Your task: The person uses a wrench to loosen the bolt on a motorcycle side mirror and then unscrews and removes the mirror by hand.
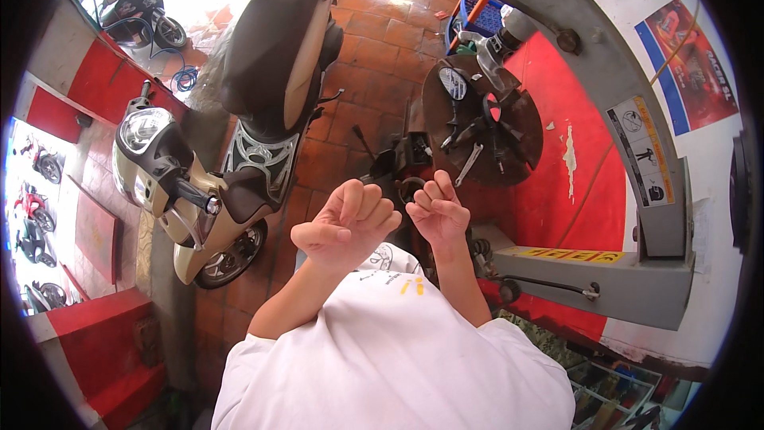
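Both of my hands are raised in front of my white shirt, palms turned toward me. My left hand (348,223) is closed, its fingers curled and its thumb lying across at the left; nothing shows in it. Just to its right, my right hand (438,211) is also closed, with its fingers bent and the index finger a little higher; it too shows nothing held. The two hands are close together but apart. Beyond them is a dark machine part (414,151), partly covered by my fingers. A combination wrench (469,164) lies beyond my right hand.
A beige and brown scooter (199,183) stands at the left on the tiled floor (374,40). At the right, a grey tyre-changing machine (629,111) has a round dark turntable (521,143) carrying a scooter mirror (454,84). A blue basket (485,17) sits behind it.
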Demonstrator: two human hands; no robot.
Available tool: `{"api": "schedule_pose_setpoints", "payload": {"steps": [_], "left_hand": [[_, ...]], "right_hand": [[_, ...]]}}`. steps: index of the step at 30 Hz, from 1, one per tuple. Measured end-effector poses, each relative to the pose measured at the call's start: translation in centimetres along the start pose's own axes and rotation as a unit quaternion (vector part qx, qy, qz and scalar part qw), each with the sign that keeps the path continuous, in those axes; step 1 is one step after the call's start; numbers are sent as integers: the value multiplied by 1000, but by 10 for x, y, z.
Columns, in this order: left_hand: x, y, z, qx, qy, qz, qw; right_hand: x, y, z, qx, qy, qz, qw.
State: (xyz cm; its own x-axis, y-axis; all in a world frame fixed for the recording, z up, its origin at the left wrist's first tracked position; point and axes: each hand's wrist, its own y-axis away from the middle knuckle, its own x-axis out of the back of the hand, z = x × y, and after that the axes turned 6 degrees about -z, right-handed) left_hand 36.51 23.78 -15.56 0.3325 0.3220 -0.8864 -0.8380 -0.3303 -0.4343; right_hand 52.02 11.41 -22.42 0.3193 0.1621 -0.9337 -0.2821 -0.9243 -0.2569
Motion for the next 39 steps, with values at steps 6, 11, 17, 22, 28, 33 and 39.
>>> {"api": "schedule_pose_setpoints", "payload": {"steps": [6, 11, 17, 22, 28, 33, 39], "left_hand": [[-4, 1, 5, 4, -8, -15, 1000], [0, -2, 6, 0, -55, 17, 998], [13, 0, 7, -14, -44, 46, 998], [24, -1, 3, 1, -68, 65, 996], [21, -17, -12, 82, -566, 85, 816], [39, -18, -21, 61, -633, 83, 768], [58, -16, -10, 112, -648, 99, 747]], "right_hand": [[1, 0, 3, 7, -11, 12, 1000], [-6, -1, 3, 28, 47, 31, 998], [-9, 0, 1, -1, -13, -61, 998], [-9, 0, -1, -8, -5, -75, 997], [-12, -5, 0, -13, 9, -48, 999], [-11, -2, 5, -49, -3, -4, 999], [-3, 0, 9, -46, -53, 12, 997]]}}
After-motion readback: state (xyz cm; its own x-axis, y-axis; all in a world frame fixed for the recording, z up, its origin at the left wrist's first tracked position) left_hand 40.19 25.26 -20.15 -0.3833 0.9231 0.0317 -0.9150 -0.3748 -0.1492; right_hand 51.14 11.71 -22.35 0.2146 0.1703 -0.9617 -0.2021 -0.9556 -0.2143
